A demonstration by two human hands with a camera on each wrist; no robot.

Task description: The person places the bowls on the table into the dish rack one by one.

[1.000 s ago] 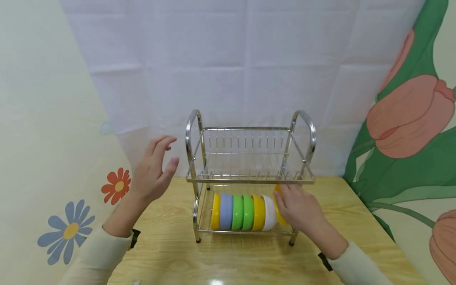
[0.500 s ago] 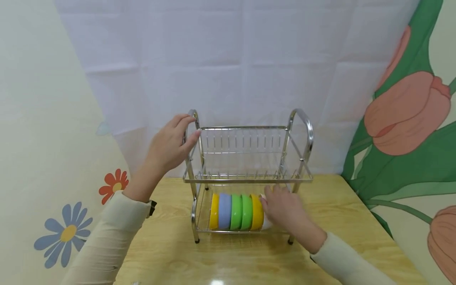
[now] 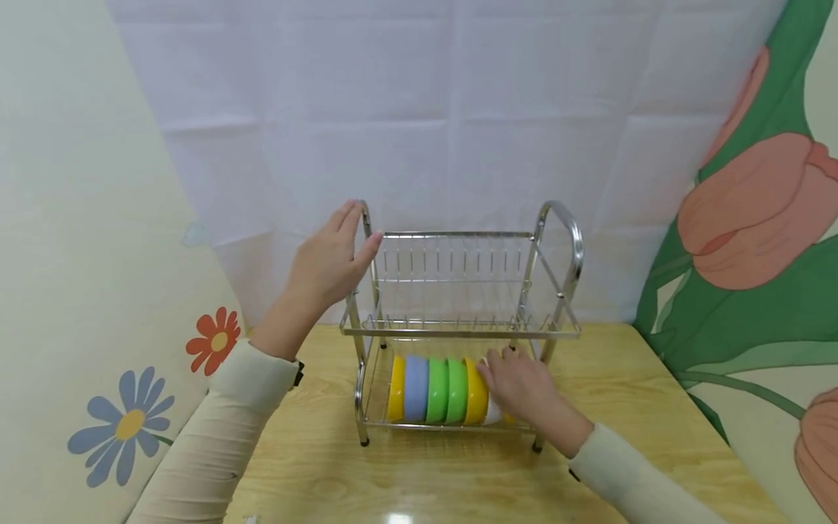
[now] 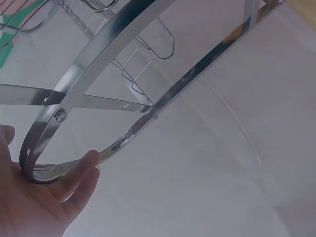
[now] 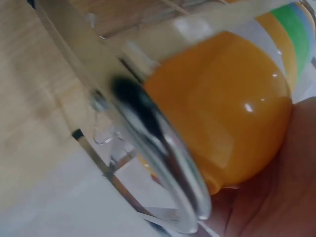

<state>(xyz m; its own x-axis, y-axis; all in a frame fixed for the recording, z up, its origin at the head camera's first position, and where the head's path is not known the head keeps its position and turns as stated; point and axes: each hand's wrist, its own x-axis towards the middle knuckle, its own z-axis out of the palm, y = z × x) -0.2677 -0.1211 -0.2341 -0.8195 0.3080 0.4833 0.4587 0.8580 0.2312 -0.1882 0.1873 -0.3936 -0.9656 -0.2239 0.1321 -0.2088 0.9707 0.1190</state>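
Observation:
A two-tier chrome dish rack (image 3: pixel 458 335) stands on the table. My left hand (image 3: pixel 329 262) rests on the rack's left handle, its fingers nearly straight; in the left wrist view the handle (image 4: pixel 42 131) lies against the palm between thumb and fingers. Low on the right, my right hand (image 3: pixel 525 386) holds the yellow bowl (image 5: pixel 217 108) at the end of the bottom-tier row; that bowl is mostly hidden from the head. Beside it stand a white bowl (image 3: pixel 494 411), another yellow bowl (image 3: pixel 476 393), two green bowls (image 3: pixel 437 391), a blue bowl (image 3: pixel 415 389) and a leftmost yellow bowl (image 3: pixel 396 389), all on edge.
The upper tier (image 3: pixel 452 291) has upright wire dividers along its back. A white cloth (image 3: pixel 419 116) hangs behind the rack. The wooden table (image 3: pixel 406 477) extends in front, and painted walls (image 3: pixel 740 211) flank both sides.
My left hand has moved right onto the rack's left handle. My right hand has shifted left with the end yellow bowl, bringing it closer to the white bowl.

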